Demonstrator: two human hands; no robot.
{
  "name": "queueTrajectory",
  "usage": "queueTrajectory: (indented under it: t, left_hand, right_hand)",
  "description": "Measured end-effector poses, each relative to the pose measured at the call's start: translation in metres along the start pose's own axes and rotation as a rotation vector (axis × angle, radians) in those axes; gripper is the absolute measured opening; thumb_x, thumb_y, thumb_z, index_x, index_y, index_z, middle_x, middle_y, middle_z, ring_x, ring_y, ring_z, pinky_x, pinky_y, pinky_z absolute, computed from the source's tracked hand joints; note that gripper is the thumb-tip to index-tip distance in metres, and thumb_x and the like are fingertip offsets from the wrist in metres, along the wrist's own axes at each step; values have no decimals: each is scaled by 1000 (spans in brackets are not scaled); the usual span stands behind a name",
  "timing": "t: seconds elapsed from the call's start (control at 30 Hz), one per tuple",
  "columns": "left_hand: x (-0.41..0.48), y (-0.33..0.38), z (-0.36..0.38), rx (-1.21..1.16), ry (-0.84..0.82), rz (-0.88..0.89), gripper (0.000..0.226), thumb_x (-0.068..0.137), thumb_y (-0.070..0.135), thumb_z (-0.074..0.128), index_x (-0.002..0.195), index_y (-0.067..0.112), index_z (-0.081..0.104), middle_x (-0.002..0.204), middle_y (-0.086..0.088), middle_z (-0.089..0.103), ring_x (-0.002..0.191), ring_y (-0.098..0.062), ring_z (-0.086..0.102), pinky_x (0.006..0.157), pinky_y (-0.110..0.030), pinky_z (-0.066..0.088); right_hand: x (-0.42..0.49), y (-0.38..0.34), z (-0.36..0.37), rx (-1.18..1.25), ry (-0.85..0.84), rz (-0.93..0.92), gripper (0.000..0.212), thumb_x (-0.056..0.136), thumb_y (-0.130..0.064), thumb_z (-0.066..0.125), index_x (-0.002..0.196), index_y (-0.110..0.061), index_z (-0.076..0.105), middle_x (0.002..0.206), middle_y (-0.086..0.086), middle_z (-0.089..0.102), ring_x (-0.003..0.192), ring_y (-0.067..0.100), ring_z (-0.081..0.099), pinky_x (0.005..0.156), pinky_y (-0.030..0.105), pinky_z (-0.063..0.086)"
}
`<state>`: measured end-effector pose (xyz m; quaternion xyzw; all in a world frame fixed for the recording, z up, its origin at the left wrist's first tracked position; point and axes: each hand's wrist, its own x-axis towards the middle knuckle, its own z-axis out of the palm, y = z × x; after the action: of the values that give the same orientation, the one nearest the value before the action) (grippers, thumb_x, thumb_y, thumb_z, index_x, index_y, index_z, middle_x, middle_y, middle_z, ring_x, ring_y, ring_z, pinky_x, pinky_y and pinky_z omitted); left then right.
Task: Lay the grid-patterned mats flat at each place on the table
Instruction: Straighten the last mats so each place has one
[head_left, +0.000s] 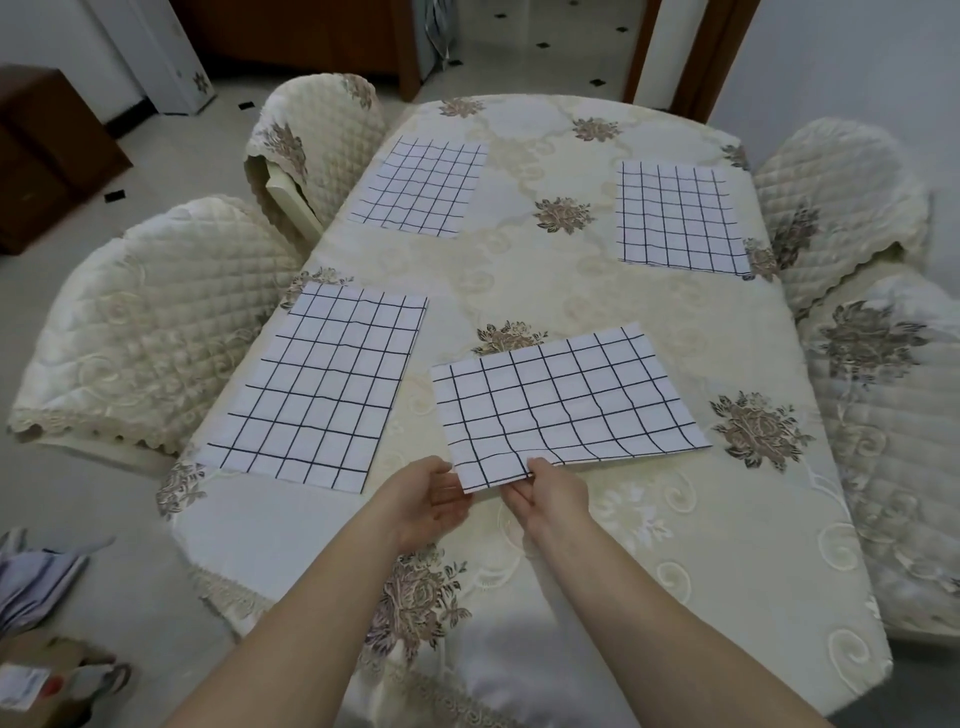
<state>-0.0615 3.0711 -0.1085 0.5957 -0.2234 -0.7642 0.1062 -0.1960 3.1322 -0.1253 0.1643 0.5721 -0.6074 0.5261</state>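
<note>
Both hands, left hand (423, 499) and right hand (550, 493), pinch the skewed fourth mat (566, 402) at lower centre; judged best rotated square, then smoothed flat.

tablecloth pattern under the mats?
Cream tablecloth with pale scrollwork and brown-grey flower motifs, clearest in the head view.

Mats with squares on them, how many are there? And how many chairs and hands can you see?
Grid-patterned mats: 4 (far left, far right, near left, and the held mat)
Covered chairs: 4 (left; right)
Hands: 2 (left hand, right hand, both at the held mat's near edge)
Total: 10
</note>
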Motion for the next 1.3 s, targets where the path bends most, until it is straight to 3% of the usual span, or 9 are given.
queueTrajectory:
  t: [0.17,0.27,0.43,0.63,0.73,0.9,1.03,1.2,1.3]
  left_hand:
    - [2,0,9,-190,-135,37,42,96,29,48,110,-10,57,99,-22,63,89,-32,62,73,-38,59]
    - [8,2,13,-303,-130,79,34,97,25,49,110,-6,55,99,-20,62,90,-32,62,86,-42,52]
    - [14,10,13,-319,-102,118,26,98,23,48,100,-2,56,95,-18,63,88,-30,63,76,-41,57]
    - [25,24,10,-218,-38,101,31,98,26,47,103,-4,53,96,-19,61,83,-30,62,66,-40,58]
    - [29,28,19,-101,-15,55,29,98,24,49,96,-4,55,88,-17,57,75,-27,57,52,-36,58]
    - [30,20,54,154,-64,33,23,99,14,48,91,-5,57,56,-11,62,42,-18,57,38,-22,49]
    - [33,7,84,268,-37,93,8,92,-1,55,94,-7,60,77,-17,65,54,-24,62,45,-28,56]
    - [34,-13,116,288,82,159,10,82,-9,59,72,-8,58,53,-14,57,41,-19,54,40,-23,51]
    - [43,-23,129,298,221,206,23,61,3,75,74,-12,63,65,-23,66,57,-29,63,58,-39,58]
  right_hand:
    - [-12,-8,-20,-45,-19,14,11,91,1,50,94,4,60,74,17,71,68,27,70,64,38,60]
    - [-17,-13,-43,-82,-3,39,9,90,1,51,90,3,59,65,15,71,63,27,70,69,43,59]
    - [-25,-20,-75,-95,53,89,8,88,0,49,85,-3,55,57,11,65,56,27,65,59,41,58]
    - [-27,-32,-101,-42,183,13,18,90,-2,51,73,-8,51,53,5,45,35,15,43,36,20,44]
    - [-26,-39,-114,-52,221,-28,11,89,-3,54,78,-4,57,66,11,53,54,23,51,45,26,52]
    - [-11,-56,-145,-127,295,-63,23,82,-9,63,100,5,65,96,22,68,89,39,67,80,64,52]
    - [5,-78,-172,-212,330,-103,21,74,-12,67,89,3,67,90,22,69,85,39,68,78,62,54]
    - [17,-107,-190,-225,327,-129,6,76,-5,65,77,1,64,92,23,69,85,38,68,80,61,54]
    - [25,-127,-204,-278,295,-116,10,77,-7,65,78,3,65,84,19,68,78,33,67,79,58,55]
